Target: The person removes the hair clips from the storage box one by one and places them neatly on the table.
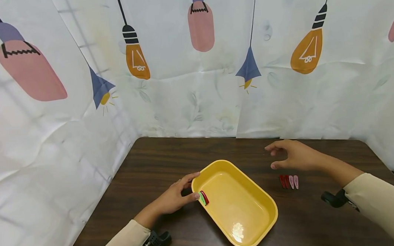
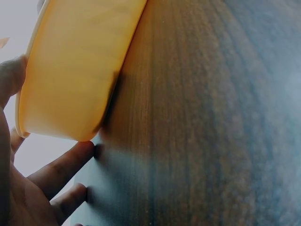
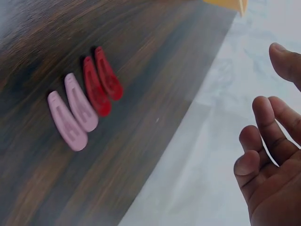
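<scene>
A yellow plastic tray (image 1: 236,199) sits at an angle on the table. My left hand (image 1: 175,196) holds its left corner, thumb and forefinger at the rim and the other fingers outside. By the thumb, a green hair clip (image 1: 202,198) and a red hair clip (image 1: 205,197) lie against the tray's inner side; whether they are fastened to the rim I cannot tell. My right hand (image 1: 297,155) hovers with loosely bent fingers, holding nothing. Just below it on the table, two red hair clips (image 3: 97,86) and two pink hair clips (image 3: 68,121) lie in a row.
The dark wood-grain table (image 1: 172,154) has rounded far corners. White sheeting (image 1: 189,101) printed with lamps and bulbs hangs behind it and along the left side. A black strap device (image 1: 156,241) is on each wrist.
</scene>
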Demonstrator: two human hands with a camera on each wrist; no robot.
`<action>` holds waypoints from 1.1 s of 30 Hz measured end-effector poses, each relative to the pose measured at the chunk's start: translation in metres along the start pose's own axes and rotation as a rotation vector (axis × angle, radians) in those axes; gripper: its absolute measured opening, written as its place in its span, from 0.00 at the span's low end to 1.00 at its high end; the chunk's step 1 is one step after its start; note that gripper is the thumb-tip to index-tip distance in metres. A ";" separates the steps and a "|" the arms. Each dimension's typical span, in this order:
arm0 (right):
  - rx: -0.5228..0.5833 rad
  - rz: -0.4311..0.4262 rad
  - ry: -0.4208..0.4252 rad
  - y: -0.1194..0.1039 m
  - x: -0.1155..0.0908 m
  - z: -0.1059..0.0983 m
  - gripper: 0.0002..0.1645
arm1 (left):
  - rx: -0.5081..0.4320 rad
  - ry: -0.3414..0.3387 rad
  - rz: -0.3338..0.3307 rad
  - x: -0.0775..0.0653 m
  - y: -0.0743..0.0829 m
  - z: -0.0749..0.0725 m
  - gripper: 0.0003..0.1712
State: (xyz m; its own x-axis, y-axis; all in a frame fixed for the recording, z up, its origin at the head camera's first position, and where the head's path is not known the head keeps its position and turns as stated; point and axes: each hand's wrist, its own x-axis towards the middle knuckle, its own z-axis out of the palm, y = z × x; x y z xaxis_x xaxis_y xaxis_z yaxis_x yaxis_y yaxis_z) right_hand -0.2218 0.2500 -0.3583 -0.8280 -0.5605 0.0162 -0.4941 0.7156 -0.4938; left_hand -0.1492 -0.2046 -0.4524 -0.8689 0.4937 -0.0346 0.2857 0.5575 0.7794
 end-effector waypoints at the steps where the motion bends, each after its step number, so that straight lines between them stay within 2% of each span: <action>1: 0.002 -0.008 -0.006 -0.003 0.002 0.000 0.37 | -0.001 0.000 -0.002 0.000 0.000 0.000 0.39; 13: 0.024 -0.055 -0.077 -0.025 0.026 0.014 0.36 | -0.020 -0.004 -0.008 -0.001 0.003 0.000 0.40; 22: 0.020 -0.084 -0.091 -0.042 0.042 0.016 0.36 | -0.005 -0.004 -0.010 0.000 0.001 -0.001 0.40; 33: 0.035 -0.177 -0.112 -0.058 0.059 0.029 0.33 | -0.009 -0.007 -0.011 0.000 0.000 0.000 0.40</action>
State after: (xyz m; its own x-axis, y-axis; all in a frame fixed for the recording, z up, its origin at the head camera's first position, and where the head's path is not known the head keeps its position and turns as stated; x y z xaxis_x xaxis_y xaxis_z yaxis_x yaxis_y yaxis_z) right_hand -0.2346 0.1634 -0.3541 -0.6932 -0.7207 0.0094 -0.6184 0.5880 -0.5214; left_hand -0.1495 -0.2043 -0.4524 -0.8692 0.4922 -0.0470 0.2729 0.5568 0.7845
